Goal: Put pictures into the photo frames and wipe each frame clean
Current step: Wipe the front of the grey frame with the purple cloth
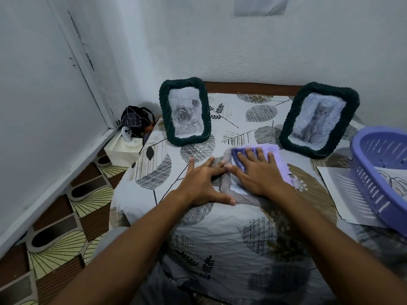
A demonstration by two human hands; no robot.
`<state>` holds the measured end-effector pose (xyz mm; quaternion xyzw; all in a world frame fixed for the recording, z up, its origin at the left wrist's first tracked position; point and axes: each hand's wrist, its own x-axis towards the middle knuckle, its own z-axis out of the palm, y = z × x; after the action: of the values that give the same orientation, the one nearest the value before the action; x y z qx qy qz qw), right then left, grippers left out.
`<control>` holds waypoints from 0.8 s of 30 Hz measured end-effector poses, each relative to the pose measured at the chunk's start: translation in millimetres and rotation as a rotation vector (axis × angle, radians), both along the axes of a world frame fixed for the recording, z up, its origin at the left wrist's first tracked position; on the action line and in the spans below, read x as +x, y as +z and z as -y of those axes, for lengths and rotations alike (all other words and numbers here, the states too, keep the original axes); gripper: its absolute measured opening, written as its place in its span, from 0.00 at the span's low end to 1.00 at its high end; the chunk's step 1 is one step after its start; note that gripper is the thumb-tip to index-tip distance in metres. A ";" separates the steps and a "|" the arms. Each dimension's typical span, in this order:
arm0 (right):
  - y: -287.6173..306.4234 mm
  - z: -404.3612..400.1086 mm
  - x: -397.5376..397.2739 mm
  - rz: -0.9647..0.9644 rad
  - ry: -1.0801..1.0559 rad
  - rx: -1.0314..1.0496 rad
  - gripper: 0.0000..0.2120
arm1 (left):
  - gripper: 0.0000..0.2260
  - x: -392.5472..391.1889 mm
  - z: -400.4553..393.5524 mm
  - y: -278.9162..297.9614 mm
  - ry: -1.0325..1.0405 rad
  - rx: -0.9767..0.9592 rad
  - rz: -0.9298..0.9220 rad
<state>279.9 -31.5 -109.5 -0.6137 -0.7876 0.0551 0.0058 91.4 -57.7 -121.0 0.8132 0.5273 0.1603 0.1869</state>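
A leaf-patterned cloth-covered table (220,238) carries a grey woven frame (226,186) lying flat near its middle. The left hand (203,183) presses its edge with straight, spread fingers; the right hand (256,172) presses a lilac cloth (279,157) flat onto it.

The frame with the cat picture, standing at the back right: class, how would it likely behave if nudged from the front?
The cat-picture frame leans back, so it may tip easily. It looks light, so it could slide on the patterned cloth.

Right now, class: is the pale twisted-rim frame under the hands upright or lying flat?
Lying flat: the pale twisted-rim frame rests on the leaf-print cloth, both hands pressing it.
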 end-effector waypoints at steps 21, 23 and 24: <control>0.0 30.5 19.7 0.018 0.079 0.023 0.58 | 0.48 -2.1 -1.8 -2.6 0.006 0.003 -0.021; 0.8 25.0 24.5 0.034 0.027 0.039 0.55 | 0.48 -1.8 -1.3 -1.6 0.008 -0.002 -0.020; 1.4 17.6 24.8 0.044 -0.001 0.045 0.51 | 0.47 -1.5 -0.9 -0.8 0.008 -0.002 -0.022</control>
<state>304.7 -49.1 -108.1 -0.6150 -0.7881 0.0240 0.0024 89.9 -56.8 -121.8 0.8126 0.5328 0.1514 0.1814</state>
